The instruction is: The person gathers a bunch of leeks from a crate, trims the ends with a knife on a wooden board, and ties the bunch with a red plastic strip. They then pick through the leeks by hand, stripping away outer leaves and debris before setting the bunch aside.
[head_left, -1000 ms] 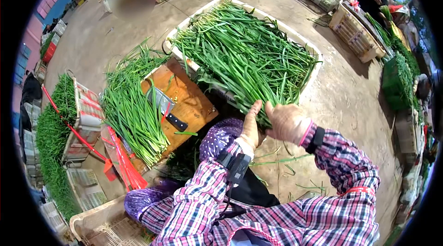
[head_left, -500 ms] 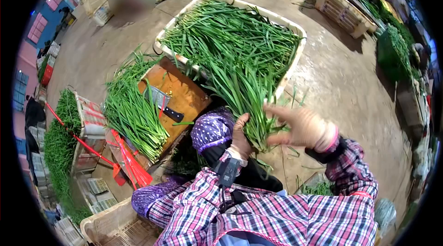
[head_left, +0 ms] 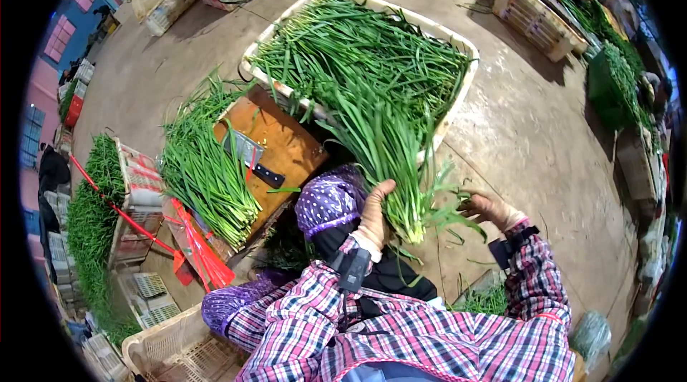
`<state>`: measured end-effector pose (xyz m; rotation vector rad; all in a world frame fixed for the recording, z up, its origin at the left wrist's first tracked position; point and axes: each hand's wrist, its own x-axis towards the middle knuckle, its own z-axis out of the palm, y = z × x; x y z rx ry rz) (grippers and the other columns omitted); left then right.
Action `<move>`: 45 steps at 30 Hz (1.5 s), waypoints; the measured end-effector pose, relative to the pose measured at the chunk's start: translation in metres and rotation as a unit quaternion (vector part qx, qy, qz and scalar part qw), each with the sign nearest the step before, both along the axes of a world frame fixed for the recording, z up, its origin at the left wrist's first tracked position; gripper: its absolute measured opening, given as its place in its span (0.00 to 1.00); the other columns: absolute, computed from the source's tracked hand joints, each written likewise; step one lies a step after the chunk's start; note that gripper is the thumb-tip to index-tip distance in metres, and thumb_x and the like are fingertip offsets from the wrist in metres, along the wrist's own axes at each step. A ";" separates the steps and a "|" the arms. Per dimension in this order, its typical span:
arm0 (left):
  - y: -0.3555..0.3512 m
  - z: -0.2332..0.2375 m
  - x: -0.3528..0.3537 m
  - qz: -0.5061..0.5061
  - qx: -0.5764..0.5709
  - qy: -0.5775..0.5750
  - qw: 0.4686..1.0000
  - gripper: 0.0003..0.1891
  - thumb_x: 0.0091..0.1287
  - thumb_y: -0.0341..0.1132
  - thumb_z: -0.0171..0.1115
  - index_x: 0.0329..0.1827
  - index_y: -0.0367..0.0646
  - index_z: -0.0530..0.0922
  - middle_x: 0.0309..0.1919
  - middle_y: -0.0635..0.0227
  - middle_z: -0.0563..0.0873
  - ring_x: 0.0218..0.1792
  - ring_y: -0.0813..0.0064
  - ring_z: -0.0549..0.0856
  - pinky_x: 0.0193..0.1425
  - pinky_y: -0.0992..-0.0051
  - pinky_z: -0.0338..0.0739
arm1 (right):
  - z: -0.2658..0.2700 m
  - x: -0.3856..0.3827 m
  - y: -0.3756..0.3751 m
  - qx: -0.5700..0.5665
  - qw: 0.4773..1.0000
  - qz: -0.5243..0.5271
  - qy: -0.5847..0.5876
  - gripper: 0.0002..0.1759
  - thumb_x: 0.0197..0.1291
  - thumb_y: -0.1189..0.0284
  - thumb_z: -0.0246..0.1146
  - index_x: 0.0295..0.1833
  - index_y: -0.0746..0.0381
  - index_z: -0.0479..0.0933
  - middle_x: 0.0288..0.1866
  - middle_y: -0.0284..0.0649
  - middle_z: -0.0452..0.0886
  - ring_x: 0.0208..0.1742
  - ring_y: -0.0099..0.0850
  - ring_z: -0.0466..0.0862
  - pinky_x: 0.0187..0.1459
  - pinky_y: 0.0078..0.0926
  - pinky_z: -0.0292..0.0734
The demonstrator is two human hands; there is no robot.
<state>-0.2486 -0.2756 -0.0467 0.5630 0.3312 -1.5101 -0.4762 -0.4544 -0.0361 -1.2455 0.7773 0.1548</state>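
My left hand [head_left: 375,216] is closed round the lower stalks of a bunch of garlic chives [head_left: 402,199], its pale cut ends pointing towards me. The leafy part of the bunch leans over the near rim of a large white crate [head_left: 469,88] heaped with more chives [head_left: 358,45]. To the right of the bunch, my right hand [head_left: 490,209] has its fingers curled on a few loose chive leaves [head_left: 451,211]. Some fingers of that hand are hard to make out.
On the left, a cleaver [head_left: 252,156] lies on a wooden board [head_left: 286,135], beside a pile of chives [head_left: 207,174]. Red strips [head_left: 204,260] hang near it. A purple dotted cover [head_left: 329,199] is over my knee. Crates [head_left: 143,189] of greens stand around.
My right hand has moved right, away from the bunch, and is now closed on loose leaves. My left hand keeps its hold on the bunch, whose stalk ends now show more.
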 end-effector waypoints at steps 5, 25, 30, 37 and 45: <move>0.001 -0.020 -0.015 -0.055 0.038 -0.064 0.996 0.17 0.61 0.38 0.62 0.50 0.37 0.78 0.39 0.64 0.86 0.37 0.68 0.85 0.46 0.70 0.81 | -0.073 0.061 -0.017 0.100 0.983 0.072 -0.136 0.43 0.61 0.41 0.54 0.71 0.61 0.59 0.61 0.40 0.74 0.58 0.34 0.75 0.60 0.37 0.71; -0.026 0.006 -0.013 -0.197 -0.072 -0.300 0.930 0.21 0.61 0.31 0.62 0.57 0.38 0.74 0.47 0.66 0.82 0.45 0.73 0.83 0.53 0.72 0.78 | 0.055 0.119 -0.018 0.162 0.966 -0.082 -0.181 0.24 0.56 0.59 0.65 0.52 0.65 0.76 0.44 0.41 0.83 0.41 0.29 0.83 0.45 0.28 0.81; -0.035 0.053 -0.007 -0.105 -0.093 -0.473 0.870 0.25 0.64 0.38 0.61 0.62 0.38 0.67 0.49 0.69 0.78 0.50 0.78 0.76 0.57 0.76 0.70 | 0.064 0.124 -0.017 0.160 0.959 -0.079 -0.219 0.22 0.56 0.61 0.65 0.51 0.65 0.76 0.44 0.41 0.83 0.38 0.29 0.84 0.43 0.27 0.82; -0.052 0.103 0.022 0.037 -0.096 -0.631 0.769 0.37 0.61 0.43 0.64 0.69 0.36 0.58 0.60 0.55 0.72 0.59 0.67 0.72 0.64 0.73 0.64 | 0.101 0.146 -0.004 0.112 0.947 -0.111 -0.279 0.18 0.56 0.67 0.64 0.51 0.64 0.77 0.43 0.39 0.83 0.41 0.29 0.82 0.44 0.26 0.80; -0.041 0.236 0.099 0.146 -0.099 -0.741 0.648 0.27 0.61 0.40 0.65 0.59 0.36 0.67 0.52 0.53 0.79 0.54 0.58 0.78 0.62 0.66 0.70 | 0.207 0.240 0.028 -0.145 0.875 -0.004 -0.461 0.10 0.56 0.73 0.63 0.43 0.65 0.78 0.36 0.32 0.81 0.34 0.21 0.79 0.37 0.19 0.75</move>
